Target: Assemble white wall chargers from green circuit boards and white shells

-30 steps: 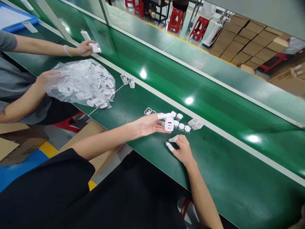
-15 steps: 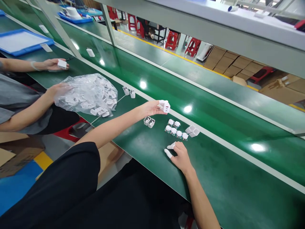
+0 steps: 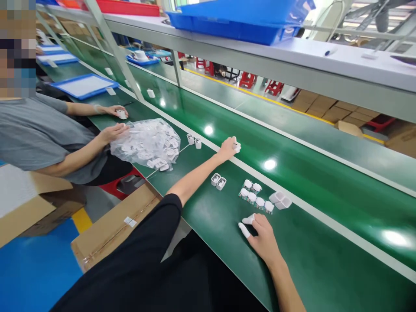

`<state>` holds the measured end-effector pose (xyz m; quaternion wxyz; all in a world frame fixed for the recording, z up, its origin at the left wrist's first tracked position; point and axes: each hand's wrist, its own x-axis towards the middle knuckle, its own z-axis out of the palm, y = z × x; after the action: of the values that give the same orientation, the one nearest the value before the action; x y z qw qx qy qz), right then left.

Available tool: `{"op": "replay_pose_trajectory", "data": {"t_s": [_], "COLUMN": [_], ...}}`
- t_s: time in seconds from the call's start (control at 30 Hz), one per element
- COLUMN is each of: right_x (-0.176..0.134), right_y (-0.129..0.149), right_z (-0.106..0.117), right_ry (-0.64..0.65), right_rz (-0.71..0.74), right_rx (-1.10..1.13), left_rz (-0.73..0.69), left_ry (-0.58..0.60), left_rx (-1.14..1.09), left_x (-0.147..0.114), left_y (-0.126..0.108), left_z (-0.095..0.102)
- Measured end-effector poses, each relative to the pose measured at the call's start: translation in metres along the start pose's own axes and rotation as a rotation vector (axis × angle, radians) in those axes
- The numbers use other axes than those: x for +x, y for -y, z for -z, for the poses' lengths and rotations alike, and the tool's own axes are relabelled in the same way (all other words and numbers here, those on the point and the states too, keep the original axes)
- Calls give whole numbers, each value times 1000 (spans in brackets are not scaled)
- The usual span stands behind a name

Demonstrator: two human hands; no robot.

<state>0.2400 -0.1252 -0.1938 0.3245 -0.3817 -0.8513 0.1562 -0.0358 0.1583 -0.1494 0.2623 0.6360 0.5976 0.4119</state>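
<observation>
My left hand (image 3: pixel 227 150) reaches forward over the far white strip, fingers closed round a white charger (image 3: pixel 238 146) at the edge of the glossy green belt. My right hand (image 3: pixel 264 238) rests low over the near tabletop with white finger cots on thumb and forefinger. Those two fingers are apart and nothing is between them. Just beyond it lie several small circuit boards with white tops (image 3: pixel 252 197). Two empty-looking white charger housings (image 3: pixel 280 199) lie to their right. Left of the boards stand two housings with parts inside (image 3: pixel 218 181).
Two more housings (image 3: pixel 194 141) stand farther left, beside a clear bag of white parts (image 3: pixel 146 143). A co-worker's hand (image 3: pixel 113 132) touches that bag; their other hand holds a white charger (image 3: pixel 121 114). A shelf with a blue bin (image 3: pixel 227 28) spans above. Cardboard boxes (image 3: pixel 120 225) stand below left.
My left hand has moved farther out past the white strip with the charger, whose port face has turned from view. My right hand stays near the boards. The view has tilted up and left.
</observation>
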Motion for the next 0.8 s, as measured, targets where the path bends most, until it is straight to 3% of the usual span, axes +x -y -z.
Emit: {"op": "replay_pose_trajectory", "data": {"t_s": [0.1, 0.2, 0.33, 0.47, 0.63, 0.8], "right_x": [-2, -3, -4, -4, -4, 3], "right_y": [-5, -8, -8, -9, -10, -5], "right_z": [-1, -2, -3, -2, -1, 3], "right_ry": [-19, -24, -37, -18, 3, -58], "right_rz": [5, 10, 1, 4, 7, 7], "right_rx": [15, 21, 30, 42, 56, 81], "left_rz": [-33, -34, 47, 238, 354, 265], "left_ry": [-24, -99, -335, -603, -640, -686], "left_rx": [76, 125, 204, 264, 193, 88], "left_x": [10, 9, -13, -41, -51, -50], "left_y": [11, 22, 45, 73, 95, 81], "left_z": [-10, -6, 30, 74, 91, 94]}}
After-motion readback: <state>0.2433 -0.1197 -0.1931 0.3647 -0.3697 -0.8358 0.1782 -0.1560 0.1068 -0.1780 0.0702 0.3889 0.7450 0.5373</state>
